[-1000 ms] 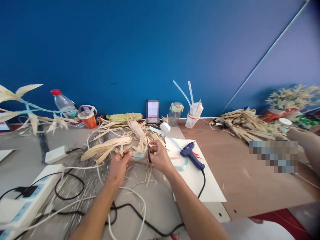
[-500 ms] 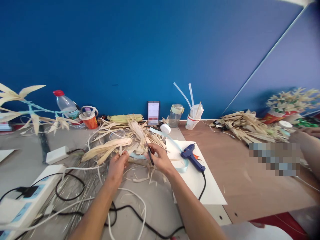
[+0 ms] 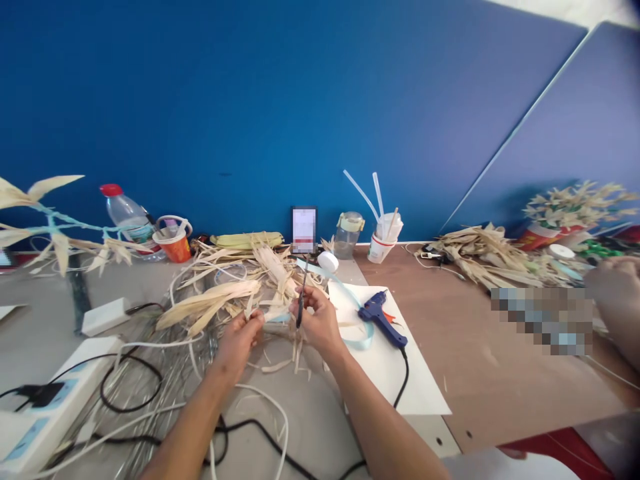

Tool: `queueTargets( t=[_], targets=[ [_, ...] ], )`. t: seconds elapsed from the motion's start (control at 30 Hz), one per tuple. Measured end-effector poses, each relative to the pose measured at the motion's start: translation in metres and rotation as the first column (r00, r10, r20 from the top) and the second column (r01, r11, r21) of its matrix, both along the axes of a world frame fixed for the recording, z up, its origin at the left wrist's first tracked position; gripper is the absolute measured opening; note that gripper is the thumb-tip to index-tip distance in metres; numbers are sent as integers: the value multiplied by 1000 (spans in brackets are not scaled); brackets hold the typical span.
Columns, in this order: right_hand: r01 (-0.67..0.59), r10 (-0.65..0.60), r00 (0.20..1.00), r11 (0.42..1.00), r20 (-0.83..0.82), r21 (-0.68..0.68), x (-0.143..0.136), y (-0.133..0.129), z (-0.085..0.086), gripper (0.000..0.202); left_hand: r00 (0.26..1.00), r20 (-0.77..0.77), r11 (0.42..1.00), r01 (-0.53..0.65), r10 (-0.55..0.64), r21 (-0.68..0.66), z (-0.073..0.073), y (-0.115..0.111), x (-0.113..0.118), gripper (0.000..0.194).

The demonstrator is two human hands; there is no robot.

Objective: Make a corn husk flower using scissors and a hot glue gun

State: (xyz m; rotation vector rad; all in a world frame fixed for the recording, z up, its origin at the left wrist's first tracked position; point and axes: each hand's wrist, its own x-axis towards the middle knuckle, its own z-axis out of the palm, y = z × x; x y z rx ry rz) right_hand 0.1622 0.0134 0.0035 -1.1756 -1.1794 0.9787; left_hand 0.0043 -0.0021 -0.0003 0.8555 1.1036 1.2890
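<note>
My left hand (image 3: 235,347) is closed in a pinch on a pale strip of corn husk (image 3: 275,312) that stretches toward my other hand. My right hand (image 3: 321,325) is wrapped round dark-handled scissors (image 3: 301,308), their narrow blades pointing up and away from me. Past both hands lies a loose pile of dried corn husks (image 3: 215,300), with thin scraps under my fingers. Light blue ribbon (image 3: 345,293) runs from near the pile across a white paper sheet (image 3: 415,383). On that sheet rests a blue glue gun (image 3: 384,320), right of my right hand.
A power strip (image 3: 70,393) and tangled cables lie at the left, beside a bundle of thin wires (image 3: 165,387). Along the wall stand a bottle (image 3: 127,217), cups, a phone (image 3: 304,230) and a jar (image 3: 349,237). Another person's hand (image 3: 617,293) is at the far right.
The scissors in my right hand have turned more upright. My left hand has shifted slightly closer to my right, and the pale husk strip shows more clearly between them. The view has shifted slightly.
</note>
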Motion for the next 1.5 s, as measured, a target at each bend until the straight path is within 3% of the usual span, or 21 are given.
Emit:
queueTargets(
  t=[0.13,0.27,0.4,0.53,0.8,1.0,1.1,1.23,1.37,1.5],
  targets=[
    [22,-21,999,1000,-47,10,-2,1,-4,34,1000,13,1000,22,-22,15,1,0,0,26],
    [-49,54,993,997,-103,52,1,2,-3,38,994,-105,999,-33,32,-12,-3,2,-1,22],
    [-155,155,988,988,8,-3,2,1,-1,34,984,-173,999,-41,44,18,1,2,1,20],
    [-181,183,982,982,39,-51,2,-1,-1,32,992,-122,1000,-20,18,-14,3,1,1,25],
    [-10,-2,989,996,-145,-86,-8,-2,-1,35,995,62,996,71,-74,48,-1,-1,4,34],
    [-11,-13,980,993,-200,-120,-26,-8,-10,32,999,27,999,-28,27,46,-6,-1,10,29],
    [8,-20,994,994,-107,-110,-26,-10,-10,32,996,50,996,-82,80,41,-5,0,9,29],
    [-41,47,978,999,205,-31,-10,-9,0,27,981,103,985,-170,166,24,1,2,4,35],
    [-215,199,867,977,456,-18,3,-13,15,23,970,113,974,-223,217,43,3,6,-3,36],
    [-310,248,736,951,631,-11,1,-19,20,23,960,93,960,-272,266,64,-3,10,-7,36]
  ],
)
